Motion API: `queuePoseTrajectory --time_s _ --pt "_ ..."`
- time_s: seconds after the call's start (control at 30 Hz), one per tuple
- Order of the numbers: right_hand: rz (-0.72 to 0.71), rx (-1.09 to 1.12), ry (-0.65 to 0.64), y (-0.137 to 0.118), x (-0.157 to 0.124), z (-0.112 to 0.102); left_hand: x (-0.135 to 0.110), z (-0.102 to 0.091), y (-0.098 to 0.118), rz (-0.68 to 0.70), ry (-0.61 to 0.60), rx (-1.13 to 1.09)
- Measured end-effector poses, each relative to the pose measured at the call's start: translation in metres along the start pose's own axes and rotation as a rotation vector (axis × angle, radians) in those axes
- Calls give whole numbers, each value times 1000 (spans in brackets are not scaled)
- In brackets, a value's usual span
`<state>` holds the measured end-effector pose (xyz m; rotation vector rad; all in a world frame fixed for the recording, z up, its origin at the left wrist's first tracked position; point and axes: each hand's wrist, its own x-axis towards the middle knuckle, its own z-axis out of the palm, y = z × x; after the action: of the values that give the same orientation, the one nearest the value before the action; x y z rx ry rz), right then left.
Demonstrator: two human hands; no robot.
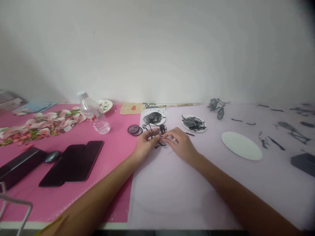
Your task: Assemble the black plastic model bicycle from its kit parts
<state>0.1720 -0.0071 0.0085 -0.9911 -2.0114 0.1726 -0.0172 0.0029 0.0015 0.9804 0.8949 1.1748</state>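
A small black model bicycle (162, 128), partly assembled, is held up over the pale side of the table. My left hand (144, 144) is closed around its lower frame, thumb and fingers pressed together. Close against it, my right hand (179, 141) pinches at a tiny part near the frame; the fingers hide most of that part. Two loose black spoked wheels (135, 130) lie just left of my left hand. Behind the hands, one white plate (164, 122) holds black wheels, and another plate (202, 130) carries wheels and frame pieces.
A finished-looking model bicycle (217, 107) stands near the wall. A bare white plate (241, 146) and scattered black parts (276, 143) lie to the right. On the pink side are a water bottle (94, 114), phones (82, 162), a black case (23, 164) and pink petals (44, 126).
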Motion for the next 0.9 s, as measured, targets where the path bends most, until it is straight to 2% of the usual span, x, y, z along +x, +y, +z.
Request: queuePoseTrajectory --time_s 0.27,0.9 --pt "60 43 75 1 -2 3 0 -5 -3 -1 -91 -55" --pt "87 -18 -1 17 1 -10 2 -5 -3 31 -9 11"
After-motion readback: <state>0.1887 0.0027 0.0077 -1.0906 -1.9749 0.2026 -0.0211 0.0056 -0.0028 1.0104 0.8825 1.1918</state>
